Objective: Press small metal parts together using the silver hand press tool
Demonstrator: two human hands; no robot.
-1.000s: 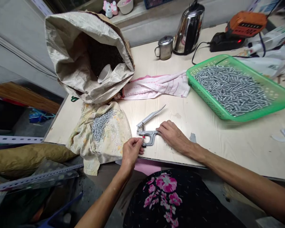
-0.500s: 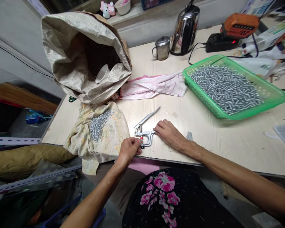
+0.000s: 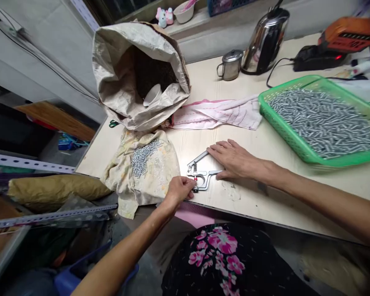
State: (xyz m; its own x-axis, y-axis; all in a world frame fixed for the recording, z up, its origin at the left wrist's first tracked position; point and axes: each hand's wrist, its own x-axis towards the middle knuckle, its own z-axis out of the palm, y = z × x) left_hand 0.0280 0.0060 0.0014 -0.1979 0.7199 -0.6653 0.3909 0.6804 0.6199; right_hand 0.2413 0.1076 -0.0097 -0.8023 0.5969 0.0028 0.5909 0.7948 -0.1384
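Silver hand-press snap pliers [image 3: 207, 181] lie near the front edge of the table, their two handles spread apart. My left hand [image 3: 179, 190] is pinched at the jaw, beside its red and black parts; what the fingertips hold is too small to make out. Across the handles reaches my right hand [image 3: 234, 159], fingertips on the upper handle and thumb at the end of the lower one. Left of the pliers, a pile of small silvery metal pieces [image 3: 144, 158] rests on a crumpled yellowish cloth [image 3: 160, 185].
A large woven sack [image 3: 117, 98] with dark contents and a white cup [image 3: 152, 95] stands behind the cloth. At right is a green basket [image 3: 308, 154] of similar metal pieces. A pink-white towel [image 3: 218, 114], lidded metal mug [image 3: 232, 65] and kettle [image 3: 265, 43] are farther back.
My right hand has moved from the lower handle alone to spanning both handles, fingers now on the upper one. My left hand stays at the jaw. The view has shifted left.
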